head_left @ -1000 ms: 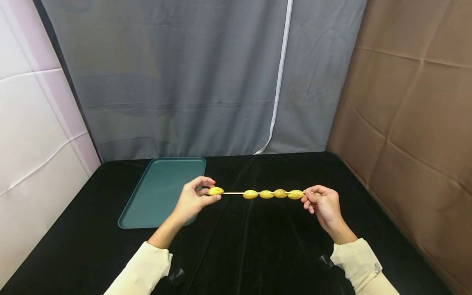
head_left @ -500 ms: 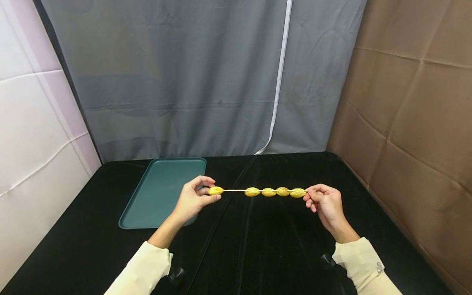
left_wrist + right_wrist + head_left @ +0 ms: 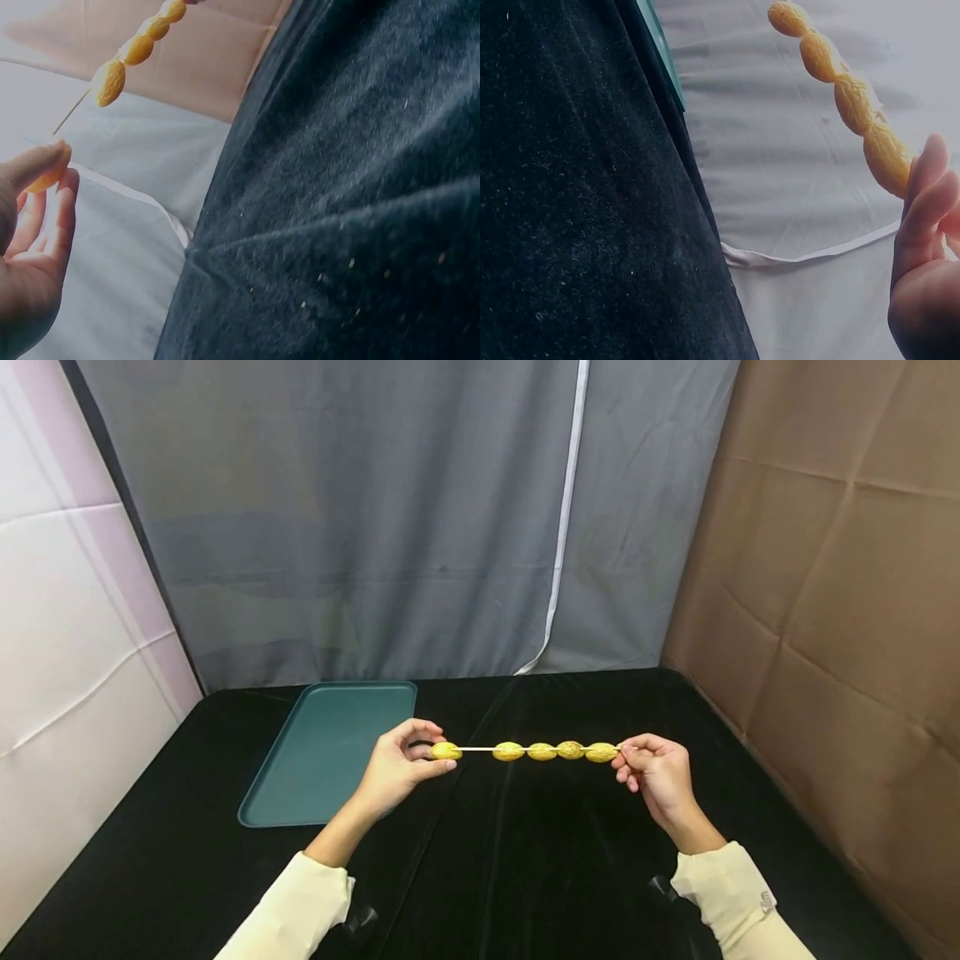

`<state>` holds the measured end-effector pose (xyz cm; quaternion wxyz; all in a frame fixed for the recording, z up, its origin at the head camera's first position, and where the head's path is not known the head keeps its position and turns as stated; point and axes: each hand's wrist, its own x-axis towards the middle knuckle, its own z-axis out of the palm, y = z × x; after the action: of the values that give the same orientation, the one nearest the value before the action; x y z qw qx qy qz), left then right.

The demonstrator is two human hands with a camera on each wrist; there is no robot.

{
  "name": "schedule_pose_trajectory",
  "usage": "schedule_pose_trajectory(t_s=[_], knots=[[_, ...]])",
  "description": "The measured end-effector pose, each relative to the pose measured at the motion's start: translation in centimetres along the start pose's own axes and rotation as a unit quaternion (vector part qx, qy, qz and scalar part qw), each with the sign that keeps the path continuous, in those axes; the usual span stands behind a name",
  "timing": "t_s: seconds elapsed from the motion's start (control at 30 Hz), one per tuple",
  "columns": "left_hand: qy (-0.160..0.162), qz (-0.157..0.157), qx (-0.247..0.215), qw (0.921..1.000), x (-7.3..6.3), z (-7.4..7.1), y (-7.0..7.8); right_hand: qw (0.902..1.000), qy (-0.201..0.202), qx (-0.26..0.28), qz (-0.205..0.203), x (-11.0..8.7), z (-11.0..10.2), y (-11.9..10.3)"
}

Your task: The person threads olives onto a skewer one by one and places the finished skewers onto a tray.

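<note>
A thin skewer [image 3: 477, 749] is held level above the black table between both hands. Threaded on its right part are several wrinkled yellow oval pieces [image 3: 542, 752], which look like dried fruit. In the head view my left hand [image 3: 395, 766] pinches one more yellow oval piece [image 3: 446, 751] between thumb and fingers at the skewer's left end. How deep the tip sits in that piece is hidden. My right hand [image 3: 660, 777] pinches the skewer's right end, close against the last threaded piece. In the right wrist view the threaded pieces [image 3: 855, 103] sit nearly touching in a row.
A dark green tray [image 3: 322, 760] lies at the left rear of the black cloth-covered table [image 3: 570, 868], partly behind my left hand. A grey curtain [image 3: 420, 527] stands behind, a white panel [image 3: 67, 610] at the left, a brown cloth wall [image 3: 847, 610] at the right.
My left hand and its yellow piece have shifted slightly right. My right hand moved a little right, then back left. The bare stretch of skewer between the left piece and the others is shorter.
</note>
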<state>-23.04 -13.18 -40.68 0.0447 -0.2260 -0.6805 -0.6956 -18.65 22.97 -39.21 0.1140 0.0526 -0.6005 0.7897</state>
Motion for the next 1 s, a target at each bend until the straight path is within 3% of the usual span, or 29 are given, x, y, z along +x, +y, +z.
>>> schedule_pose_trajectory(t_s=[0.5,0.87,1.0], knots=[[0.022,-0.007,-0.068,0.9974,-1.0,-0.2,-0.5,1.0000,0.001,0.000,0.006,0.0,0.6,0.4],[0.005,-0.018,-0.079,0.9967,-1.3,-0.5,-0.4,0.9999,0.003,0.004,0.012,-0.1,0.8,0.4],[0.013,-0.008,-0.079,0.9968,-1.2,-0.3,-0.5,0.9999,0.004,0.004,0.014,-0.1,0.8,0.4]])
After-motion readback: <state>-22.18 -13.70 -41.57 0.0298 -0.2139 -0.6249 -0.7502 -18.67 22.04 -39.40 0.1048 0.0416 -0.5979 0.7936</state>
